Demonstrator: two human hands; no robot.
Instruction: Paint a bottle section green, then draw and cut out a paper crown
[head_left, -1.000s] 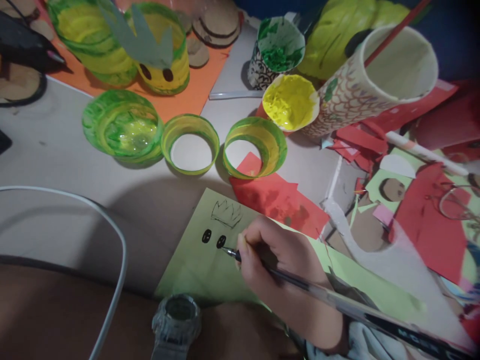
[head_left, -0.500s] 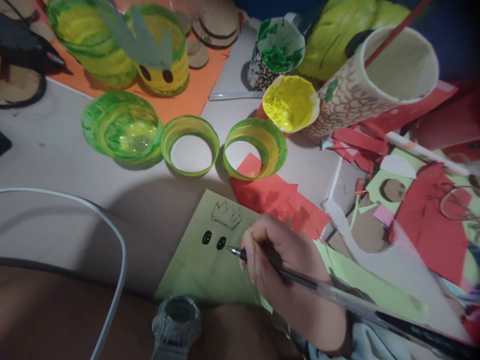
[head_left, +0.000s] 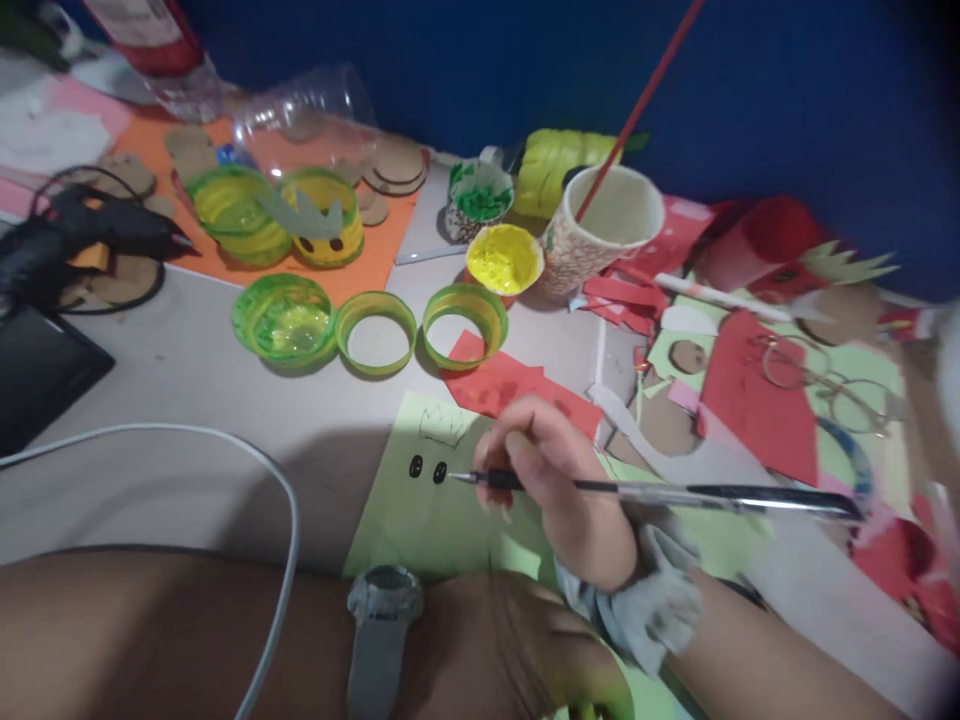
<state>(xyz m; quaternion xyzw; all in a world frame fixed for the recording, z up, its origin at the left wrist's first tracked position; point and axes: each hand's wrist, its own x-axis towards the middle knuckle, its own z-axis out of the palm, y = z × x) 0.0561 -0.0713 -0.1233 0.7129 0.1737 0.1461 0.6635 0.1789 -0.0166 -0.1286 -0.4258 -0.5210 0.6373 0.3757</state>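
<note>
Right hand: right hand [head_left: 559, 480] is curled tight around a pen [head_left: 660, 492], gripping it near the tip; the pen lies almost level, its tip just beside the second of two black ovals drawn on the green paper [head_left: 435, 520].
Left hand: left hand [head_left: 525, 650] lies flat and relaxed on the near edge of the green paper, grasping nothing; a grey watch [head_left: 384, 600] sits on its wrist.
Green paper: flat on the table [head_left: 150, 370] in front of the person, with a sketched crown above the two ovals; a red paper piece [head_left: 510, 385] lies just beyond its far edge.
Yellow paint cup: yellow paint cup [head_left: 504, 262] holds yellow paint.
Green paint cup: green paint cup [head_left: 478, 198], behind it, holds green paint.
Patterned cup: patterned cup [head_left: 600, 235] has a red stick [head_left: 637, 110] leaning out of it; whether anything else is in it cannot be told.
Painted rings: two green-yellow rings [head_left: 376, 333] stand open on the table, with nothing inside them.
Painted bowl: painted bowl [head_left: 283, 322], left of the rings, is streaked green and yellow inside.
Glue gun: black glue gun [head_left: 97, 230] rests at far left.
</note>
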